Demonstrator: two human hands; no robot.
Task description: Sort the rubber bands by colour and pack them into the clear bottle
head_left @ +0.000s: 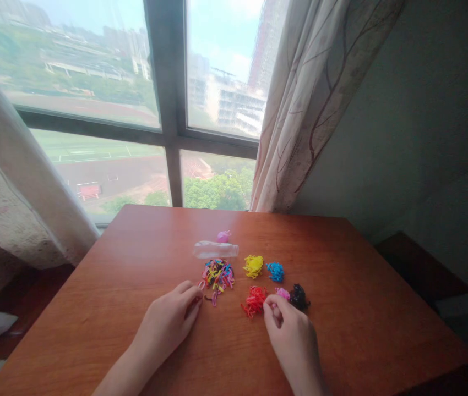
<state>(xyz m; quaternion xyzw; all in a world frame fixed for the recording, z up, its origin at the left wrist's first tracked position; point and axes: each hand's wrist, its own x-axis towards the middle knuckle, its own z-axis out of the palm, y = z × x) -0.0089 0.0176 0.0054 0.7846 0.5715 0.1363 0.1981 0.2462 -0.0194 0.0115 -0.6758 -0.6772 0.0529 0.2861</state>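
Note:
My left hand [176, 309] rests on the table with thumb and fingers pinched together. A pink rubber band [201, 285] sticks out at its fingertips, beside a mixed pile of multicoloured rubber bands [218, 273]. My right hand [292, 327] is closed in a pinch at the right edge of a red rubber band pile [254, 301]; what its fingers hold is too small to make out. Just beyond it are a small pink pile [282, 293] and a black pile [299, 297]. Yellow rubber bands [254, 266] and blue rubber bands [276, 271] form separate piles farther back.
A clear plastic bottle-shaped container [216, 250] lies on its side behind the mixed pile, with a pinkish-purple item [223, 236] behind it. The brown wooden table [135, 258] stands against a window, with a curtain [300, 121] on the right.

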